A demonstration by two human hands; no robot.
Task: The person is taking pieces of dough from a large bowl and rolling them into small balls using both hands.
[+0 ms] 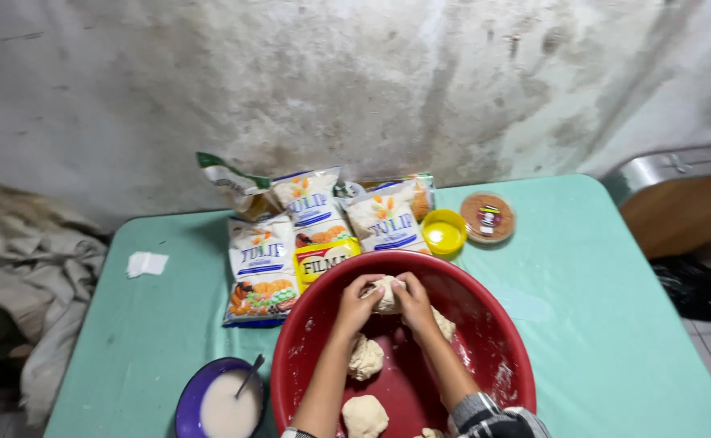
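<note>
Dough lump (386, 294) half-hidden by hands (385, 303).

Your left hand (357, 304) and right hand (415, 302) meet side by side, fingers curled inward, forearms stretched forward.

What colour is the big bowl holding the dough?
Red, dusted with flour inside: the big bowl, seen best in the head view.

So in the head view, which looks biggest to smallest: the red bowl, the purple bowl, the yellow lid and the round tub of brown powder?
1. Big round red plastic bowl.
2. Purple bowl of white liquid, partly cut off by the frame.
3. Round clear tub of brown powder and small yellow lid: they look too alike to rank.
</note>
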